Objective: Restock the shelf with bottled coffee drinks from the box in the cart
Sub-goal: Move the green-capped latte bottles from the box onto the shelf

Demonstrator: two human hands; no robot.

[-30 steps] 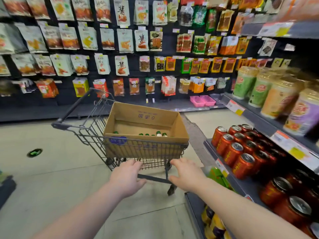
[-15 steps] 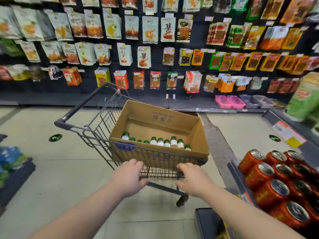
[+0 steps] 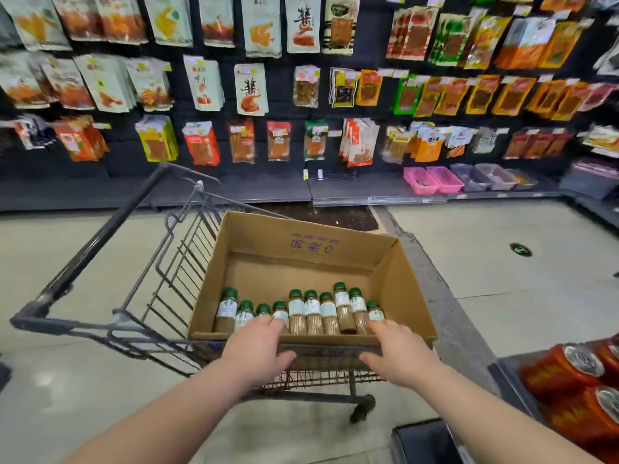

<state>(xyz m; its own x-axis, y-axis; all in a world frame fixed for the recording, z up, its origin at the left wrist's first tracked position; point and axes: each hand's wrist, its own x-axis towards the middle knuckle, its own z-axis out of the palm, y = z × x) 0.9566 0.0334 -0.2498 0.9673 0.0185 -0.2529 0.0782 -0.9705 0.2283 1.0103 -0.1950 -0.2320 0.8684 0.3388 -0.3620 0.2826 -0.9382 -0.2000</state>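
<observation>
Snack packs (image 3: 251, 88) hang on the dark wall (image 3: 370, 35) far behind the box (image 3: 301, 242); the box sits in the cart (image 3: 100, 236). Small bottles (image 3: 313, 311) with green caps stand in a row just inside its near wall; the left hand (image 3: 258, 349) and the right hand (image 3: 400, 358) both hold that near wall; fingers (image 3: 268, 324) go over the top, thumbs stay outside. I think the job now is to pick up bottles; let go, take one bottle by its body, lift straight up so the others do not tip. The floor (image 3: 502, 279) under the box is pale; red cans (image 3: 576, 363) sit on a low shelf (image 3: 509, 380) to the right of the box.
</observation>
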